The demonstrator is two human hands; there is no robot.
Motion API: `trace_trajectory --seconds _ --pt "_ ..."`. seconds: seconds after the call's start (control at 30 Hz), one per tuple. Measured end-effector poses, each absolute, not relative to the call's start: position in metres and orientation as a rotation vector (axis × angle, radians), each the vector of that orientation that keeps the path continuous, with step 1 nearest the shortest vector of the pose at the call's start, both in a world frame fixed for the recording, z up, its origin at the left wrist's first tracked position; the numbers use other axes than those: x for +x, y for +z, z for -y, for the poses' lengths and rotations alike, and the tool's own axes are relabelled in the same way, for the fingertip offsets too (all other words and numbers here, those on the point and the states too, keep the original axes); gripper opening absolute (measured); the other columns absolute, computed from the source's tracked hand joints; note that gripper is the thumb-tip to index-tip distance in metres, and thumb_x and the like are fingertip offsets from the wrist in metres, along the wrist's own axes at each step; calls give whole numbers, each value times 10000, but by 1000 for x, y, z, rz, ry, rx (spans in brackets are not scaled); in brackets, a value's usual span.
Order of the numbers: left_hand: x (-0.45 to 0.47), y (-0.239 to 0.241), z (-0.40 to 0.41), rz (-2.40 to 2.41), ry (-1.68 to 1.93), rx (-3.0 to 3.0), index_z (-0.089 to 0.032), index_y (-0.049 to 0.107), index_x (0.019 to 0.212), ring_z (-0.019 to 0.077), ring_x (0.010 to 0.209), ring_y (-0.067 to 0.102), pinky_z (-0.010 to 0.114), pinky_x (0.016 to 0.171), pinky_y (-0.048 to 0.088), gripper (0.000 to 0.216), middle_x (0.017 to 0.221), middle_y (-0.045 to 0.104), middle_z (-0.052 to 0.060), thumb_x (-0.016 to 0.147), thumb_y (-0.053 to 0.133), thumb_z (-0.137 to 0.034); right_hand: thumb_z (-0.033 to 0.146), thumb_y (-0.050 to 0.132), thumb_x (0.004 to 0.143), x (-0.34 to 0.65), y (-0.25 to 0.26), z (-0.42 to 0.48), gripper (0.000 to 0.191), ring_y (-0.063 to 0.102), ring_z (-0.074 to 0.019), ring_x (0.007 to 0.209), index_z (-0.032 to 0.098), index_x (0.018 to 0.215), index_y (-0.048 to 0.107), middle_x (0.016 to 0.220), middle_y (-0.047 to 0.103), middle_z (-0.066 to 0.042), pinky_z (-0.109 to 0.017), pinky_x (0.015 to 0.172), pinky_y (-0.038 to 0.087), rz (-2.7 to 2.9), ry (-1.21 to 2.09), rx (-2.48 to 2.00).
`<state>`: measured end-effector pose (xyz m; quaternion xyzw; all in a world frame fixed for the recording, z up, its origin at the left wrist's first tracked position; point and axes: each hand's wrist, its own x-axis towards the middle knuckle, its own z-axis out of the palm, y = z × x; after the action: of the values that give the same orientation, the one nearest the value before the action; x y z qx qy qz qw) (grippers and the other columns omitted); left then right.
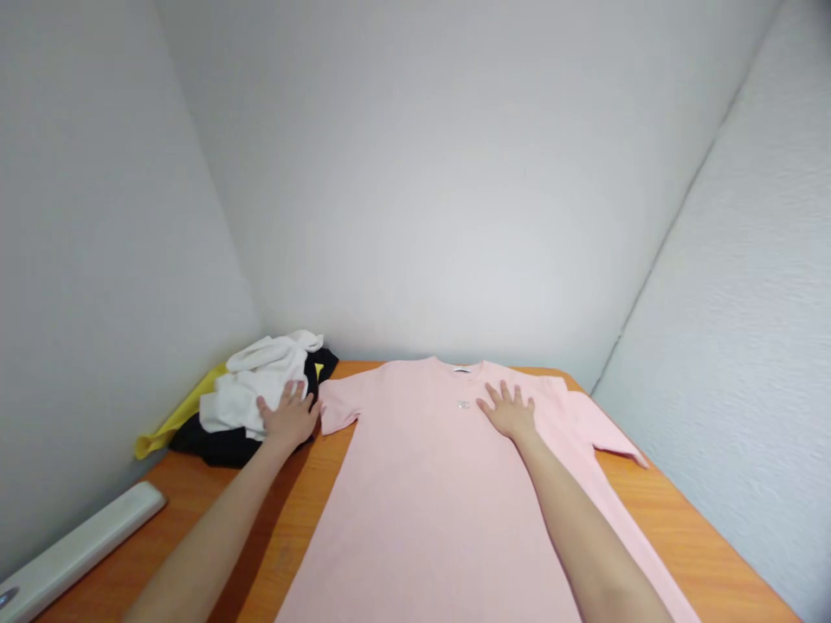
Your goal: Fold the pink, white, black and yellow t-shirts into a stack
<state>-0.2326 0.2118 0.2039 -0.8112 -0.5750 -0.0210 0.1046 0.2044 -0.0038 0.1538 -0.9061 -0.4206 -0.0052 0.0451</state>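
Note:
A pink T-shirt (421, 493) lies spread flat on the orange wooden table (305, 502), collar toward the far wall, both sleeves out. My right hand (510, 409) rests palm down, fingers apart, on the shirt's upper chest right of a small logo. My left hand (290, 417) lies flat with fingers spread against the pile of clothes at the far left, just beside the shirt's left sleeve. Neither hand grips anything.
The pile at the back left holds a white garment (260, 381), a black one (217, 443) and a yellow one (172, 424). A long white bar-shaped object (78, 549) lies along the left table edge. Grey walls close in on three sides.

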Motion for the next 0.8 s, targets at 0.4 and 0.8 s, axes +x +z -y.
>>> trace_trajectory --seconds 0.4,0.8 --pt "-222 211 -209 1746 115 -2277 -144 528 1357 341 1465 23 615 1108 -102 501 1569 231 120 887 411 -268 718 158 898 202 159 5 710 8 -370 1439 368 1516 181 1601 54 -27 -660 1072 51 1291 16 -2767" --pt "-100 173 -172 1374 -95 -2846 -208 305 1491 340 1445 185 633 1090 210 638 1572 208 131 954 178 -528 757 119 870 203 156 4 820 -20 -372 1438 279 1536 148 1601 17 -34 -635 1089 37 1287 0 -2790"
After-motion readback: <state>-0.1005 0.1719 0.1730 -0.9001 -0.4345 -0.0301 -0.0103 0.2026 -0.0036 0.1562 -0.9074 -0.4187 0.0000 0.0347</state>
